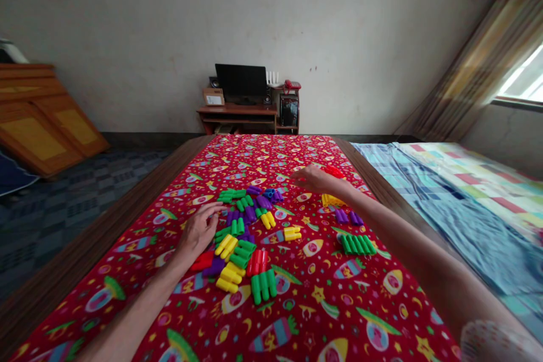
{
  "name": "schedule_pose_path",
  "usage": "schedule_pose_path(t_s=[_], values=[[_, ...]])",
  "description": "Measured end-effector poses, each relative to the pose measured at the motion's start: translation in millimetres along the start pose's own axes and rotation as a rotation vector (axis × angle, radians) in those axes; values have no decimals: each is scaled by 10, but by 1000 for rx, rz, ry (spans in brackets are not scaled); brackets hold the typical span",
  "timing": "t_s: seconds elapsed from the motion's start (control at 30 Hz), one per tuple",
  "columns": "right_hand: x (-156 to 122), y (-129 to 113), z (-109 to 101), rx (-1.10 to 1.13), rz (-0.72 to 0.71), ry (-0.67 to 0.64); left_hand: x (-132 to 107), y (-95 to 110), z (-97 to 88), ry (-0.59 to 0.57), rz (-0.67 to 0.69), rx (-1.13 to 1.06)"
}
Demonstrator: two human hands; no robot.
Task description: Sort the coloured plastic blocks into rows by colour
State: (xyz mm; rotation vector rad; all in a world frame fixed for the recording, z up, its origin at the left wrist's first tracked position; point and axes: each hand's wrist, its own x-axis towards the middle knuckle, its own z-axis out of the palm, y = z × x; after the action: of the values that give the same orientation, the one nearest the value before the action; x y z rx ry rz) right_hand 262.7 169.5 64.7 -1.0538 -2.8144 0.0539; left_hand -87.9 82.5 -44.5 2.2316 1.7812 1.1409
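Small plastic toy pieces shaped like joined tubes lie in a loose pile on the cloth, among them green ones (263,285), yellow ones (229,277), red ones (257,262) and purple ones (250,214). My left hand (200,228) rests at the pile's left edge, its fingers loosely bent and apart, with nothing seen in them. Beyond the pile's right side, my right hand (313,178) hovers low over the cloth, fingers stretched leftward and seemingly holding nothing. To the right, pieces sit grouped by colour: red (334,171), partly behind my right hand and wrist, yellow (332,200), purple (348,217) and green (358,245).
A red rocket-patterned cloth (297,328) covers the dark wooden table (127,220). A bed (449,215) with blue and checked covers adjoins on the right. Ahead, a desk (237,108) holds a monitor (241,83) and a red telephone (292,86). A wooden cabinet (42,119) stands left.
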Motion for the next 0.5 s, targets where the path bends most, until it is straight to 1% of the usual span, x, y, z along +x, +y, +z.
schedule_pose_path(t_s=[0.07, 0.13, 0.23, 0.33, 0.5], values=[[219, -263, 126, 4, -30, -36, 2, 3, 3, -1, 1, -5], [410, -479, 263, -17, -7, -67, 2, 8, 3, -6, 6, -9], [577, -655, 436, -47, 49, -96, 1, 21, -7, -18, 16, -7], [578, -650, 512, -51, 71, -84, -2, 30, -14, -30, 23, 1], [422, -464, 459, -49, 79, -46, 1, 10, 16, -20, 40, -3]])
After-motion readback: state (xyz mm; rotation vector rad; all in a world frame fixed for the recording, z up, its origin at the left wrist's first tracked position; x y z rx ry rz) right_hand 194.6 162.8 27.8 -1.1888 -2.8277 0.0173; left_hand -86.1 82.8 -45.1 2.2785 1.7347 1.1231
